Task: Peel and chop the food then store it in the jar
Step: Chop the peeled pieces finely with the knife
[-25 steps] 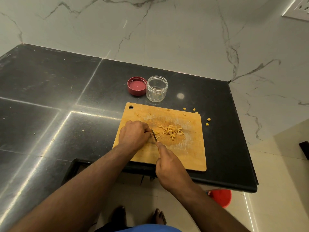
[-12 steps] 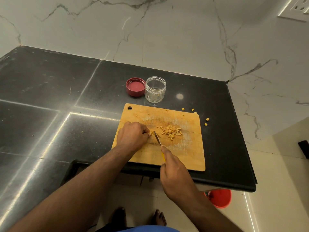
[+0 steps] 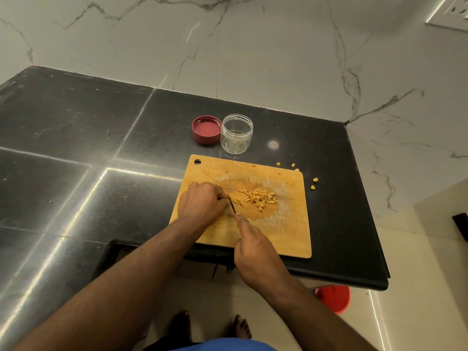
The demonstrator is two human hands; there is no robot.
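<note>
A wooden cutting board [image 3: 283, 231] lies on the black counter. A small pile of chopped orange food pieces [image 3: 257, 197] sits at its middle. My left hand [image 3: 201, 202] is curled on the board's left part, fingers bent over whatever is being cut, which is hidden beneath them. My right hand [image 3: 255, 254] grips a knife [image 3: 232, 203] whose blade stands against my left fingertips, left of the pile. Behind the board stands an open clear plastic jar [image 3: 236, 134] with a few orange bits inside, and its red lid [image 3: 206, 129] lies upside down beside it on the left.
Loose orange bits [image 3: 314, 180] lie on the black counter [image 3: 76, 153] past the board's far right corner. The counter ends just right of the board and at its front edge. A red bucket [image 3: 334, 298] stands on the floor below. A marble wall rises behind.
The knife blade has shifted left and closer to my left fingertips between cuts. The pile, jar and lid have stayed in place.
</note>
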